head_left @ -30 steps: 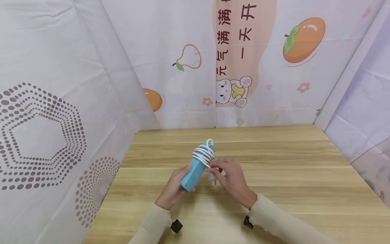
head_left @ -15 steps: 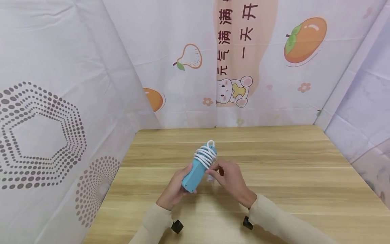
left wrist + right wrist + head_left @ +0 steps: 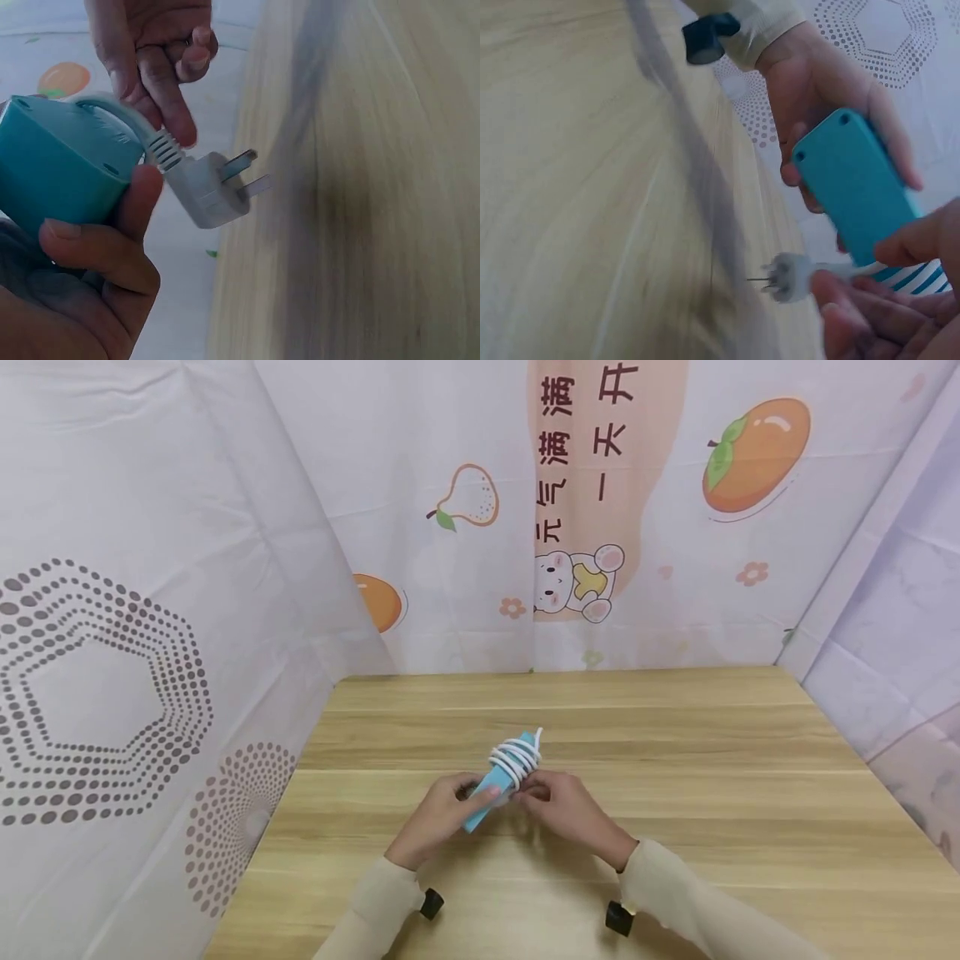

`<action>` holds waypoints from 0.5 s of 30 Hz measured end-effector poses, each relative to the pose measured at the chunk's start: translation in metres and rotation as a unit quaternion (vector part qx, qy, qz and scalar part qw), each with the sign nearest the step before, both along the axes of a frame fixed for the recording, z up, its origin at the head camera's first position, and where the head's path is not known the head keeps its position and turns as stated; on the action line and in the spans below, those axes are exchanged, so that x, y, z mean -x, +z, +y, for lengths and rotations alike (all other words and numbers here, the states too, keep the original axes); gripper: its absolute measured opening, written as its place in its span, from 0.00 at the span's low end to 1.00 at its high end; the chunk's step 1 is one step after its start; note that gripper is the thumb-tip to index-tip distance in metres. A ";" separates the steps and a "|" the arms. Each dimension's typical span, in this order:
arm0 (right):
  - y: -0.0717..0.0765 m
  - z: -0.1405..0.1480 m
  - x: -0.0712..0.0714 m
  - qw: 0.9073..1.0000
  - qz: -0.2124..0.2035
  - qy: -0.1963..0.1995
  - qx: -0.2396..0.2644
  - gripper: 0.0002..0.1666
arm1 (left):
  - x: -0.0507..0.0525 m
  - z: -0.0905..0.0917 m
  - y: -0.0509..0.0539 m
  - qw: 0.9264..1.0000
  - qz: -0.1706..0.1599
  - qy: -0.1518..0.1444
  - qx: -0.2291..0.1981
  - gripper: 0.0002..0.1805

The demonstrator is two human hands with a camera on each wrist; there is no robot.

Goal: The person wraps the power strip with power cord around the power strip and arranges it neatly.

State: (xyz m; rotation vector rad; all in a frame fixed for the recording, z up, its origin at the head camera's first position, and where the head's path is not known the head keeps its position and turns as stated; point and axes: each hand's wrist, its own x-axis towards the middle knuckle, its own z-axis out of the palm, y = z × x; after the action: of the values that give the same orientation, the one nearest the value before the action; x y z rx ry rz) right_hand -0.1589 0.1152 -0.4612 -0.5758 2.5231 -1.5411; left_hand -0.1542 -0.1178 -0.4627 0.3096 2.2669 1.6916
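A blue power strip (image 3: 495, 779) is held tilted above the table, its white cord (image 3: 516, 762) wound in several loops round the far end. My left hand (image 3: 435, 817) grips the near end, thumb on top. In the left wrist view the plug (image 3: 206, 191) hangs beside the strip's end, its prongs pointing away from the strip. My right hand (image 3: 570, 810) is at the strip's right side. Its thumb and fingers pinch the cord just behind the plug, as the right wrist view shows. The sockets cannot be made out.
A wood-grain table (image 3: 675, 760) lies under both hands. White patterned cloth (image 3: 420, 435) hangs along its back, left and right sides. Each wrist carries a small black device; one (image 3: 431, 903) shows by the left sleeve and another (image 3: 619, 917) by the right.
The power strip has turned in my left hand and now shows a narrower side, its far end lower and slightly right. My left thumb now lies across it. My right hand has stayed close beside.
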 end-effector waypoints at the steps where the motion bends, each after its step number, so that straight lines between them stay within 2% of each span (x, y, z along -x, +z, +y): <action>1: -0.001 0.000 0.001 1.000 -0.017 0.007 0.000 0.08 | 0.000 0.000 -0.001 1.000 0.014 -0.003 0.014 0.29; 4: -0.004 0.001 0.004 0.996 -0.084 0.024 0.035 0.15 | 0.002 0.002 -0.002 0.997 0.046 -0.005 0.067 0.32; 7: -0.004 0.003 0.007 0.983 -0.158 0.029 0.093 0.20 | 0.005 0.004 -0.002 0.990 0.078 -0.007 0.116 0.34; 9: -0.005 0.003 0.009 0.973 -0.194 0.033 0.122 0.22 | 0.009 0.006 -0.002 0.983 0.100 -0.015 0.152 0.34; 15: -0.012 0.003 0.011 0.956 -0.246 0.040 0.155 0.26 | 0.018 0.009 -0.003 0.960 0.146 -0.070 0.227 0.31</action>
State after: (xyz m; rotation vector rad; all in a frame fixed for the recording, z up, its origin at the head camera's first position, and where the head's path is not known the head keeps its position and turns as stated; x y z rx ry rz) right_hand -0.1694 0.1182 -0.4727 -0.2722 1.8885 -1.7944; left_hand -0.1722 -0.1086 -0.4658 0.6256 2.6847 1.0677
